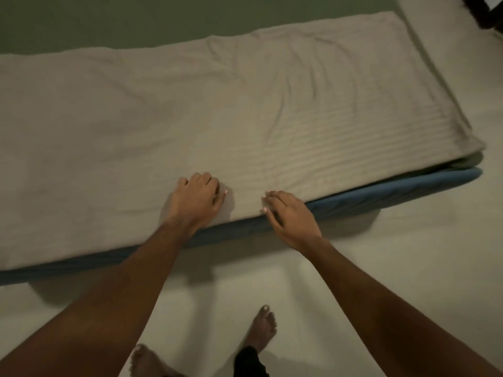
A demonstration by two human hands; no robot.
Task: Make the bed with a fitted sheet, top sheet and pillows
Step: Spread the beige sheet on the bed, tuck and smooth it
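A beige striped sheet (245, 118) lies spread and wrinkled over a low blue mattress (381, 194) on the floor. My left hand (194, 200) rests on the sheet just inside the near edge, knuckles up and fingers curled down; whether it holds cloth is hidden. My right hand (291, 216) is at the near edge itself. Its fingertips lie on top of the sheet and its thumb is at the hem, pinching the cloth. No pillows are in view.
The mattress lies on a pale floor (408, 254) against a green wall (136, 20). My bare feet (262, 330) stand close to the near edge. A dark piece of furniture (487, 12) sits at the top right corner.
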